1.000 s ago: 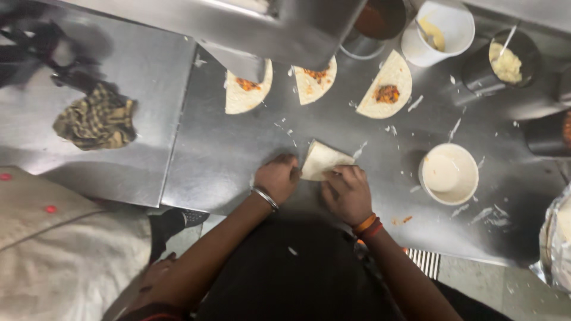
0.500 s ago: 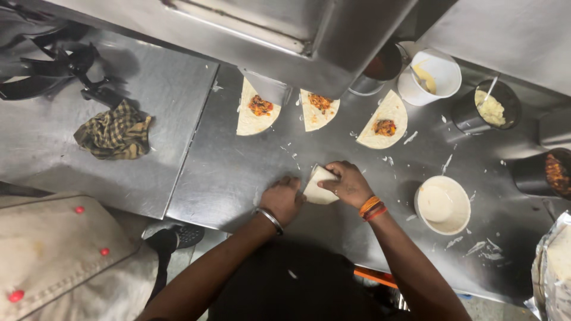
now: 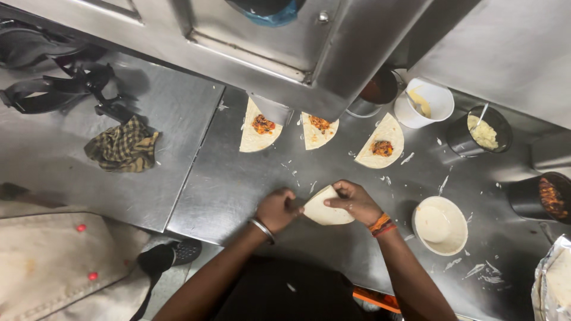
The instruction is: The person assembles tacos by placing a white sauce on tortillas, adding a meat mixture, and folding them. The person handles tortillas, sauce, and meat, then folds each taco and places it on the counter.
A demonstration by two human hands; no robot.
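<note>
One folded dough piece (image 3: pixel 326 209) sits near centre on the steel counter (image 3: pixel 238 190), pinched from both sides: left hand (image 3: pixel 277 209) closed on its left edge, right hand (image 3: pixel 353 201) closed over its top right. Three open dough pieces with filling lie far: left (image 3: pixel 259 126), middle (image 3: pixel 318 131), right (image 3: pixel 380 142). One white bowl (image 3: pixel 441 225) right of the hands. Four tubs far right. One checked cloth (image 3: pixel 122 145) far left.

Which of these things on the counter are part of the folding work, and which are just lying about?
In the work: left hand, right hand, folded dough piece, three filled dough pieces, white paste bowl, filling pot.

Lying about: checked cloth, black straps.
</note>
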